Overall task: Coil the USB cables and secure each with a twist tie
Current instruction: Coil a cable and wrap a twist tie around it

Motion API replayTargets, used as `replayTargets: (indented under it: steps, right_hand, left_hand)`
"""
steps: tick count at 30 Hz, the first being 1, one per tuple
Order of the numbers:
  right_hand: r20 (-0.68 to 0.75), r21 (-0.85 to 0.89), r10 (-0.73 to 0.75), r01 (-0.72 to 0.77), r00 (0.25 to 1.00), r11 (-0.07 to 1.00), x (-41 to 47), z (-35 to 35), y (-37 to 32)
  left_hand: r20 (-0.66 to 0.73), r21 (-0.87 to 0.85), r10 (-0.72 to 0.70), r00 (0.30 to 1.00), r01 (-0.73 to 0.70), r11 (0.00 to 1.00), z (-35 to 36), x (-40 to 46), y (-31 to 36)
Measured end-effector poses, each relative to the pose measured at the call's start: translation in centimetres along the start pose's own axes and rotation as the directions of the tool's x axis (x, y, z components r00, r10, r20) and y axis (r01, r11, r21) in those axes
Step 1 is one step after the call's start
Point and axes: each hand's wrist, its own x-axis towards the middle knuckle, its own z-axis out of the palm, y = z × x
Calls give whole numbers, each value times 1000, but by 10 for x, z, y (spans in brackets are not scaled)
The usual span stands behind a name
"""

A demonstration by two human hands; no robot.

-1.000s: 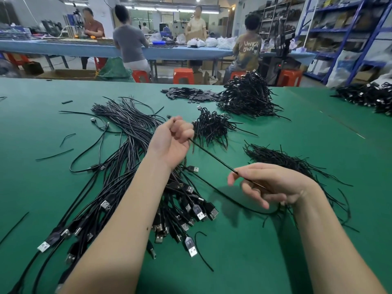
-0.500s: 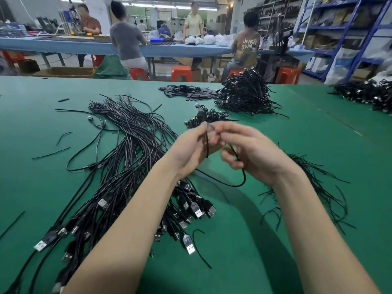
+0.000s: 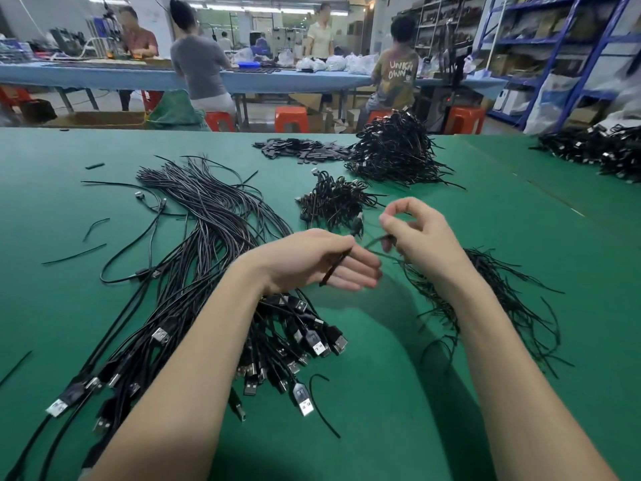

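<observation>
Holding a black cable (image 3: 376,241) above the green tabletop (image 3: 451,394), the left hand (image 3: 312,260) pinches one end while the right hand (image 3: 414,234) pinches a loop of it. Loose cables (image 3: 194,272) lie left, twist ties (image 3: 503,300) right, tied coils (image 3: 333,203) beyond.

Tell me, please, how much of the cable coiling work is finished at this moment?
Done: tied coils lie in a small heap and a big heap. In hand: left hand and right hand are bending one cable. Left: a large bundle of straight USB cables, with twist ties waiting.
</observation>
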Motion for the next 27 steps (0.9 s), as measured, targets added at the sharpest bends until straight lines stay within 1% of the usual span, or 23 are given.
replayTargets:
  steps: [2, 3, 4, 5, 6, 7, 9, 10, 11, 12, 13, 14, 15, 16, 18, 19, 20, 21, 22, 23, 24, 25, 27]
  right_hand:
    - [20, 85, 5, -7, 1000, 996, 0, 5, -14]
    - [62, 124, -7, -1, 998, 992, -2, 9, -19]
    - [133, 178, -21, -3, 991, 984, -4, 14, -23]
    - [230, 239, -32, -25, 973, 971, -6, 18, -24]
    - [341, 297, -35, -72, 939, 952, -8, 21, -22]
    - [447, 328, -21, -142, 894, 934, -10, 22, -19]
    - [591, 277, 70, -284, 804, 918, -12, 19, -7]
    - [608, 176, 147, -312, 781, 933, -13, 17, 1]
    - [581, 18, 225, -288, 783, 957, -13, 16, 8]
    - [515, -157, 275, -227, 811, 961, -12, 15, 15]
    - [428, -296, 285, -164, 858, 941, -10, 15, 20]
    - [328, -379, 250, -116, 911, 918, -7, 16, 24]
    - [230, -409, 191, -83, 954, 909, -4, 16, 26]
    - [147, -417, 137, -64, 980, 907, -1, 17, 27]
    - [38, -423, 88, -64, 995, 904, 2, 18, 29]
    - [1, -399, 95, -87, 995, 913, 2, 19, 29]
    - [-40, -327, 121, -128, 992, 936, 2, 19, 28]
    - [-82, -198, 171, -184, 982, 963, 3, 19, 26]
    - [-98, -29, 236, -240, 967, 970, 3, 18, 21]
    - [-72, 150, 289, -276, 955, 949, 4, 16, 15]
    - [-16, 305, 310, -291, 951, 907, 5, 15, 8]
    - [44, 413, 298, -289, 954, 864, 5, 14, 1]
    - [119, 496, 227, -256, 966, 829, 2, 17, -11]
  left_hand:
    - [-176, 101, 62, 982, -44, 994, 5, 12, -3]
    - [-265, 106, 116, 957, -91, 990, 7, 16, -4]
    - [-344, 61, 164, 925, -152, 987, 8, 20, -4]
    - [-400, -32, 194, 896, -225, 974, 8, 22, -4]
    - [-423, -155, 213, 881, -302, 940, 8, 22, -4]
    - [-418, -296, 232, 878, -373, 879, 7, 20, -2]
    - [-391, -539, 274, 879, -460, 705, 2, 12, 2]
    - [-377, -601, 295, 878, -474, 643, -2, 7, 4]
    - [-361, -617, 308, 880, -473, 629, -7, 2, 6]
    - [-337, -594, 313, 888, -458, 661, -10, -4, 8]
    - [-300, -544, 311, 902, -430, 721, -12, -9, 9]
    - [-251, -489, 305, 919, -392, 779, -12, -12, 10]
    - [-198, -451, 299, 933, -358, 818, -11, -15, 9]
    - [-150, -442, 301, 942, -336, 832, -9, -16, 7]
    - [-36, -492, 320, 947, -296, 819, -7, -18, 4]
    - [44, -500, 321, 946, -258, 827, -6, -18, 4]
    - [132, -456, 303, 944, -214, 864, -6, -19, 5]
    - [209, -351, 254, 944, -170, 921, -6, -18, 6]
    - [252, -209, 175, 952, -124, 970, -5, -16, 6]
    - [246, -77, 84, 966, -67, 995, -3, -14, 6]
    - [197, 2, 9, 980, -10, 1000, -1, -11, 5]
    - [122, 18, -31, 992, 29, 999, 2, -6, 3]
    - [-43, -40, -39, 998, 37, 998, 5, 1, 0]
